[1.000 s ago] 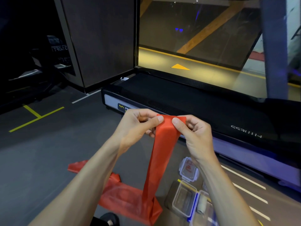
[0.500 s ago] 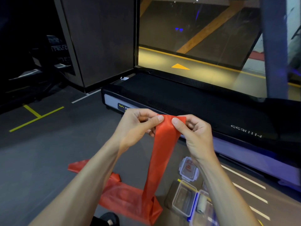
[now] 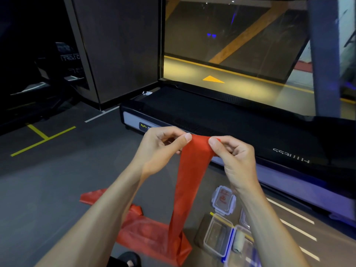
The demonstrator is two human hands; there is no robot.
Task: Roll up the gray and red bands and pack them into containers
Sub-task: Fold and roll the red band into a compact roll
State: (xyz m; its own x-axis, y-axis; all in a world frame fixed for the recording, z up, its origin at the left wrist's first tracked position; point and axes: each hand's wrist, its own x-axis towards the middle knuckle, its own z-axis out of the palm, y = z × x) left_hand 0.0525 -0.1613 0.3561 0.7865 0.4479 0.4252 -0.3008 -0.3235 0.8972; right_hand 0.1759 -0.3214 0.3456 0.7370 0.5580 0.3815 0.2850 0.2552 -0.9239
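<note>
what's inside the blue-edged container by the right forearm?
A rolled gray band lies inside the blue-edged container. The right forearm covers the container's far side, so anything else in there cannot be seen.

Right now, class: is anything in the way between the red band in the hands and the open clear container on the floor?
Nothing visible blocks it. The thin red elastic band, pinched by left hand and right hand, hangs beside the empty clear plastic container, whose lid is off.
</note>
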